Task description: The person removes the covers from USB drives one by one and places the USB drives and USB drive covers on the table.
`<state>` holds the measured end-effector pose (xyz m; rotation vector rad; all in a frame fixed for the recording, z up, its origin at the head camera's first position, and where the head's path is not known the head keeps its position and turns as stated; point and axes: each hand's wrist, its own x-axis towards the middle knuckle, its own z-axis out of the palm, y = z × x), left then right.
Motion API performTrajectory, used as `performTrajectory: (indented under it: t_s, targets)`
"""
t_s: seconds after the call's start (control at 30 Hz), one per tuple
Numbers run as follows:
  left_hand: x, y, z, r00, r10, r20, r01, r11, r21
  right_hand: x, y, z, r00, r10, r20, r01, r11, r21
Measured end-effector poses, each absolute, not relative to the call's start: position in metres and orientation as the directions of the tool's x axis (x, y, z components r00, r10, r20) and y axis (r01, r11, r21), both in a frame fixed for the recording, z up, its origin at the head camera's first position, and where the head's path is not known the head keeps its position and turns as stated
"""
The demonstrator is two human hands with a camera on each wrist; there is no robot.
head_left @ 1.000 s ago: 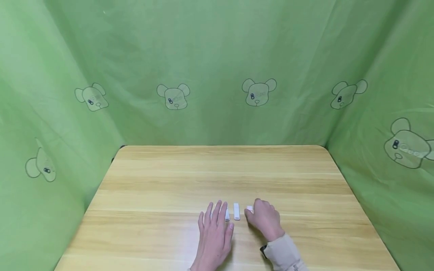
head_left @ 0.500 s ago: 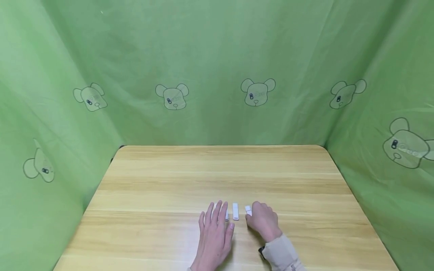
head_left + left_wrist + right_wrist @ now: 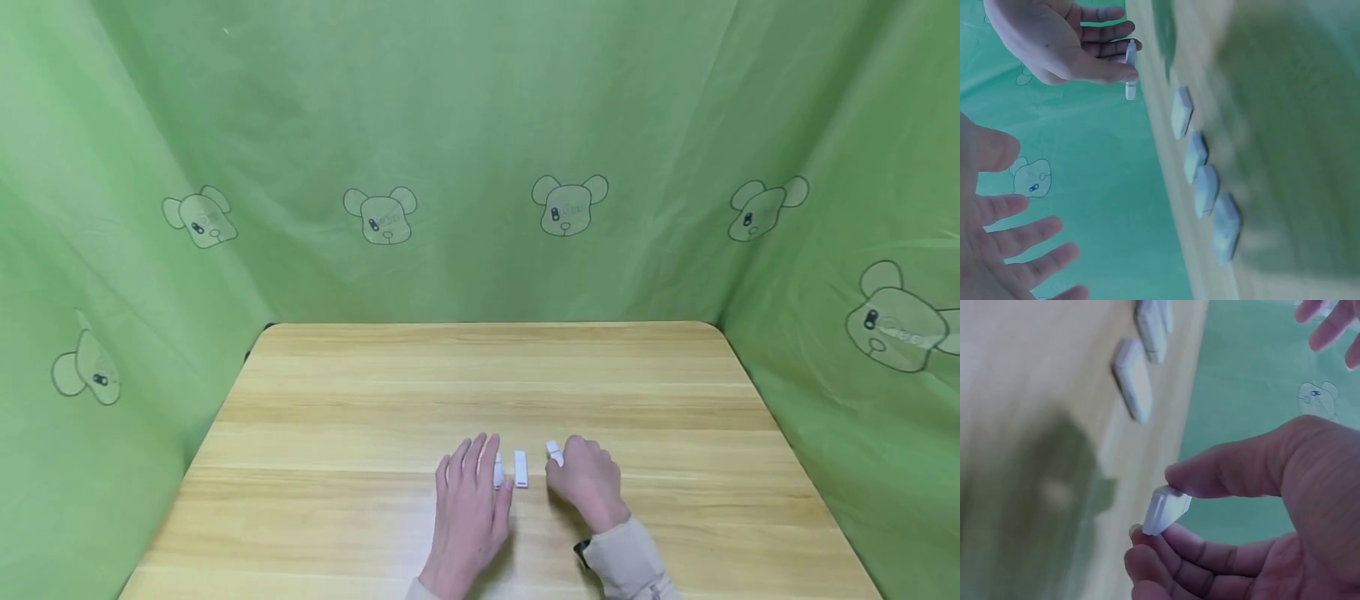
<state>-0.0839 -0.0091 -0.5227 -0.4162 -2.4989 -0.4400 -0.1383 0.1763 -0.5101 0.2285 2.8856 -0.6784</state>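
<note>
My right hand (image 3: 588, 483) pinches a small white stick (image 3: 554, 452), which has a seam across it and looks like a USB flash drive. In the right wrist view the thumb presses one side of this stick (image 3: 1166, 509) and the fingertips the other, above the table. The left hand (image 3: 467, 508) hovers with spread fingers over more such sticks and holds nothing. One stick (image 3: 498, 471) shows between its index finger and thumb; another (image 3: 521, 468) lies between the two hands. The left wrist view shows several sticks (image 3: 1205, 190) in a row on the table.
The wooden table (image 3: 480, 375) stretches away beyond both hands to its rounded far corners. A green curtain (image 3: 480, 150) printed with bear heads encloses it at the back and both sides. A dark band (image 3: 582, 553) sits at the right wrist.
My right hand has moved slightly away from me, and more of its stick now shows, tilted. The left hand has shifted forward a little, its thumb closer to the stick beside it.
</note>
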Motion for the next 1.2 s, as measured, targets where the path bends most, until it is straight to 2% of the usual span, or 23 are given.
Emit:
performTrajectory:
  t_s: [0.2,0.43,0.67,0.97,1.2]
  targets:
    - [-0.093,-0.010,-0.511,-0.762,0.178,0.623,0.426,0.862,0.274,-0.138,0.177,-0.490,-0.986,0.119,-0.118,0.160,0.874,-0.459]
    - [-0.100,-0.007,-0.498,-0.783,0.138,0.607,0.458,0.788,0.412,-0.136,0.174,-0.471,-0.991,0.120,0.065,0.072,0.866,-0.494]
    - [-0.104,-0.004,-0.490,-0.795,0.125,0.593,0.463,0.757,0.461,-0.130,0.166,-0.455,-0.985,0.121,0.124,0.037,0.844,-0.536]
    - [-0.110,0.002,-0.481,-0.812,0.097,0.576,0.447,0.738,0.505,-0.119,0.153,-0.445,-0.941,0.095,0.323,-0.099,0.840,-0.533]
    - [-0.115,0.008,-0.475,-0.845,0.088,0.527,0.430,0.699,0.572,-0.110,0.141,-0.444,-0.910,0.057,0.411,-0.178,0.841,-0.511]
